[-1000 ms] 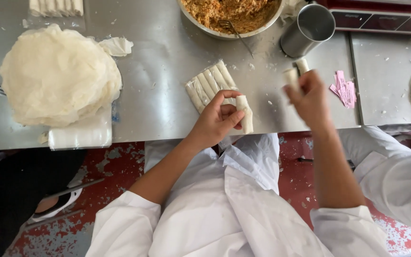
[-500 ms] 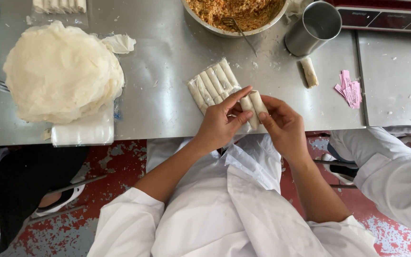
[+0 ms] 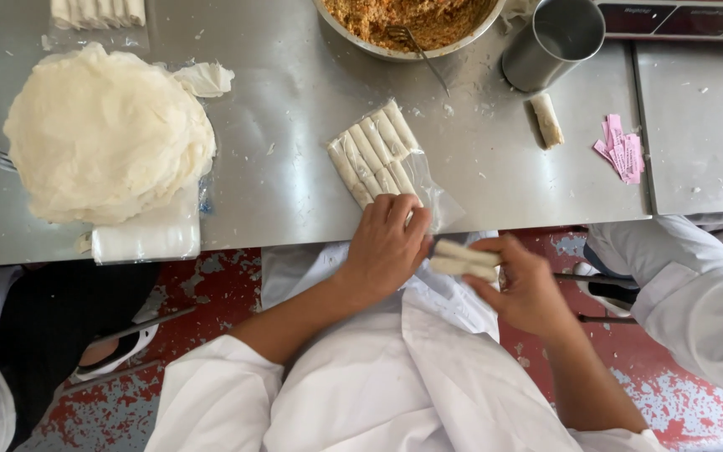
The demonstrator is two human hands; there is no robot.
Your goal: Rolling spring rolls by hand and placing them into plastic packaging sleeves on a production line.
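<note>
Head view: since half a second ago, hands parted. Left hand [image 3: 387, 247] pressing flat on clear plastic bag [image 3: 437, 197] holding five pale rolled spring rolls [image 3: 374, 151]; right hand [image 3: 525, 289] pinching two pale rolls [image 3: 462, 258] off steel table edge [image 3: 294, 209]; one loose roll [image 3: 546, 119] beside one metal cup [image 3: 550, 42].

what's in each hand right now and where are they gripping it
The right hand pinches two rolls by their right ends. The left hand holds nothing; it rests on the row of rolls.

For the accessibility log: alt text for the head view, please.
The right hand holds two pale rolls off the steel table edge; the left hand rests on a row of rolls lying on clear plastic.
</note>
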